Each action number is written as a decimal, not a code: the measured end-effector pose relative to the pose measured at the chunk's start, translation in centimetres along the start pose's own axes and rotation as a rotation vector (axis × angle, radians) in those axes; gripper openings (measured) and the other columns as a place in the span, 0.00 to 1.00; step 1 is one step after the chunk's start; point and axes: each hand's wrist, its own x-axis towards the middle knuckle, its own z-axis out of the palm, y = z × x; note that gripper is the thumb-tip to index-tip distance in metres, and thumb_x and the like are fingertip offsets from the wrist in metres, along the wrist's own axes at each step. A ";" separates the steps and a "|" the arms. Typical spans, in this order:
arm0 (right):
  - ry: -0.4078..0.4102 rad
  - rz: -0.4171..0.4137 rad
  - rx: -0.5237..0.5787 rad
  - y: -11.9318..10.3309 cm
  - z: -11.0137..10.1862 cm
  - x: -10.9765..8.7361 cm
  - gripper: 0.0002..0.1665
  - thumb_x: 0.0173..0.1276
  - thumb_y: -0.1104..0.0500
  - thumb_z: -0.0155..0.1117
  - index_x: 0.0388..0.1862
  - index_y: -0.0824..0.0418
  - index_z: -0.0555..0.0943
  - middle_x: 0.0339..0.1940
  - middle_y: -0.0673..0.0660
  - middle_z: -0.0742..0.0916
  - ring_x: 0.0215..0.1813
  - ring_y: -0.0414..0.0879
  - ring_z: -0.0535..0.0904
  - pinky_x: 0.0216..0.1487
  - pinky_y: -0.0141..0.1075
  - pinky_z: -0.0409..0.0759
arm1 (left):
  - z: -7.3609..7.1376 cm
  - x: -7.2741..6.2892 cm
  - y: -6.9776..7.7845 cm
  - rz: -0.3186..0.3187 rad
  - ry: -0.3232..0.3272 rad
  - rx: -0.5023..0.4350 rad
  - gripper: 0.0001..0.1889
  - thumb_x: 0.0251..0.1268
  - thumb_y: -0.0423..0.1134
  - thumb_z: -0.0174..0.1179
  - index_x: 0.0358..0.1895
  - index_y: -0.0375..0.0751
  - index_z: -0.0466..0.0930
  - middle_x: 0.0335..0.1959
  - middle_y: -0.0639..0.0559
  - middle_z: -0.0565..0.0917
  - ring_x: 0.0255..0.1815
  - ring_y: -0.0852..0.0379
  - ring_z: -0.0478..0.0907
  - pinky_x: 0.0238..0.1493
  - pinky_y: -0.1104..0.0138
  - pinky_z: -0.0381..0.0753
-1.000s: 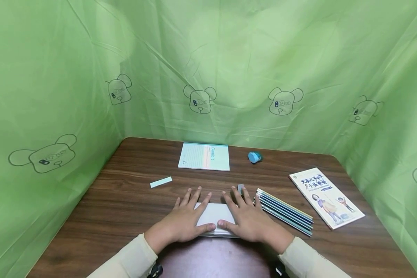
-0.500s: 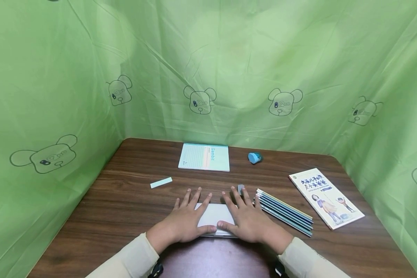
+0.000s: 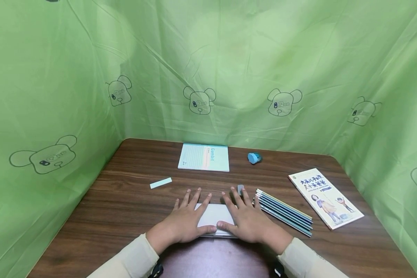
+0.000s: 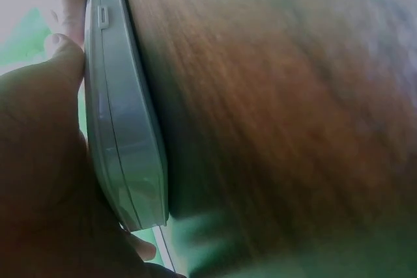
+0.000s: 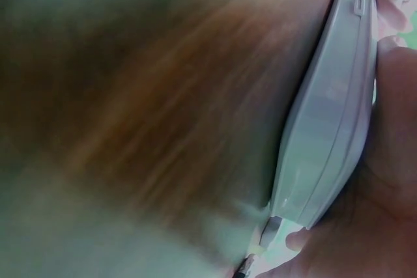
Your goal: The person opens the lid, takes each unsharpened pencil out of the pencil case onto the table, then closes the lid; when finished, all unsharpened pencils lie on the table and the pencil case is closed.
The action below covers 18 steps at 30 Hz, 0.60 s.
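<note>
A flat white plastic case (image 3: 214,216) lies at the near middle of the table. My left hand (image 3: 187,222) rests on its left part, fingers spread, with the thumb along the near edge. Mirroring it, my right hand (image 3: 248,220) rests on the right part. The two thumb tips nearly meet. In the left wrist view the side of the case (image 4: 127,115) shows a seam and a small latch; the lid looks closed. The right wrist view shows the same side of the case (image 5: 329,109). Just past my right fingertips is a grey eraser (image 3: 240,189).
Several pencils (image 3: 285,212) lie side by side right of my right hand. Further right is a picture-covered book (image 3: 326,199). A notebook (image 3: 204,157) and a blue pencil sharpener (image 3: 255,158) are at the back. A pale strip (image 3: 161,183) lies left. Green curtains (image 3: 208,58) enclose the table (image 3: 125,216).
</note>
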 end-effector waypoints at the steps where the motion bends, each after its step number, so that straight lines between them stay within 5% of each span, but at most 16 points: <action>1: 0.000 0.000 0.001 0.0 0.0 0.0 0.59 0.80 0.15 0.41 0.97 0.44 0.50 0.96 0.63 0.52 0.94 0.74 0.42 0.83 0.86 0.44 | 0.0 0.0 0.0 0.001 0.002 0.003 0.56 0.74 0.81 0.52 0.95 0.57 0.47 0.95 0.37 0.47 0.93 0.23 0.42 0.83 0.21 0.54; 18: 0.004 -0.011 0.019 0.3 -0.3 0.0 0.55 0.82 0.18 0.43 0.96 0.45 0.53 0.96 0.63 0.54 0.95 0.73 0.43 0.84 0.85 0.43 | 0.1 -0.2 -0.8 0.006 0.017 0.017 0.56 0.75 0.81 0.51 0.95 0.55 0.45 0.95 0.39 0.46 0.94 0.26 0.42 0.85 0.23 0.53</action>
